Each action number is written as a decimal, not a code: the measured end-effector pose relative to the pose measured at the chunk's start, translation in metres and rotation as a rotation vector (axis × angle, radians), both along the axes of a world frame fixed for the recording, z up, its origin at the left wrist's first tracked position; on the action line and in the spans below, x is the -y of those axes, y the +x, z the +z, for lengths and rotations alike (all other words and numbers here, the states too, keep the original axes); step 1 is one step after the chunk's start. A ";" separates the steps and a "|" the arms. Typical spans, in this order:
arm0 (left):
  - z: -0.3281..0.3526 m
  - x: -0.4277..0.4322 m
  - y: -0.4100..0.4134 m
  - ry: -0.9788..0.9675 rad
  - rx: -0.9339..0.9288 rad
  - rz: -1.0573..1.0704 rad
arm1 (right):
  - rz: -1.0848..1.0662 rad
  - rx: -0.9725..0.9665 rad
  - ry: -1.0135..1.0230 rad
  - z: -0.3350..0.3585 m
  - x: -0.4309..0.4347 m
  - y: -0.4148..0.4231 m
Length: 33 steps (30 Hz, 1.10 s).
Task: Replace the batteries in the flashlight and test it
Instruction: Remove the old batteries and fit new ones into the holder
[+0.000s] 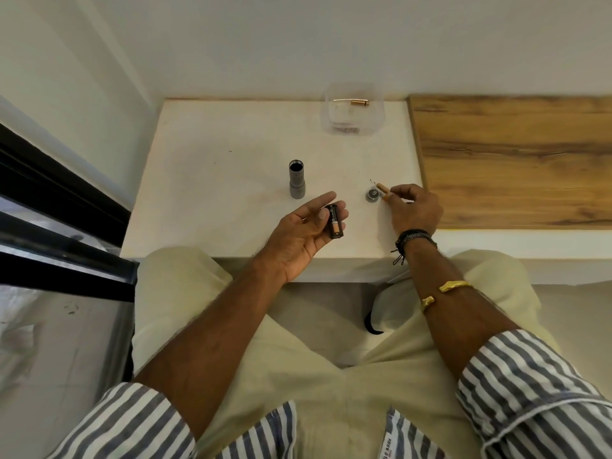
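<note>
The grey flashlight body (296,179) stands upright on the white table (215,180), its open end facing up. Its round grey end cap (373,195) lies flat to the right. My left hand (304,233), palm up, cradles a black battery holder (335,223) with a copper-topped battery visible inside it. My right hand (414,210) pinches a small copper-and-black battery (382,189) by its fingertips, just to the right of the end cap and low over the table.
A clear plastic box (353,109) stands at the table's back edge with a battery (359,103) in it. A wood-grain surface (516,160) adjoins the table on the right. A dark-framed glass panel (59,226) runs along the left. My knees are under the front edge.
</note>
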State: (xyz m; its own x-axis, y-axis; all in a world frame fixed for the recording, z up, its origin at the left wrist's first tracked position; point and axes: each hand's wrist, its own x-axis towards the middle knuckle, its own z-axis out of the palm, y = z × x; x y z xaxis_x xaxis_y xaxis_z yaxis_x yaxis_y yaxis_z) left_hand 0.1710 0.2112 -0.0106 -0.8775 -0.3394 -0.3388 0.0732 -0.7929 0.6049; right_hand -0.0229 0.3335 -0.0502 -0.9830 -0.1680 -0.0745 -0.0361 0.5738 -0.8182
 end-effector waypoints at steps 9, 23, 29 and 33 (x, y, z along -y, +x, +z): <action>-0.001 0.000 0.001 -0.052 0.012 0.009 | 0.048 -0.042 0.034 0.005 -0.002 0.003; -0.004 0.005 0.004 -0.229 0.301 0.114 | 0.875 -0.228 0.028 0.069 -0.002 0.074; -0.005 0.006 0.006 -0.250 0.341 0.127 | 0.926 -0.255 0.047 0.072 -0.001 0.078; -0.006 0.006 0.006 -0.256 0.364 0.127 | 0.954 -0.286 0.053 0.072 0.000 0.081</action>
State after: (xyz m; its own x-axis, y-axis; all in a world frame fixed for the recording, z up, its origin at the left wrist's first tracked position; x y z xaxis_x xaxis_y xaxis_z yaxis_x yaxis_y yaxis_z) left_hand 0.1773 0.2049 -0.0168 -0.6629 -0.5497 -0.5084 -0.0929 -0.6133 0.7843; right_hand 0.0579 0.3335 0.0223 -0.4204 -0.9001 0.1141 -0.6929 0.2373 -0.6809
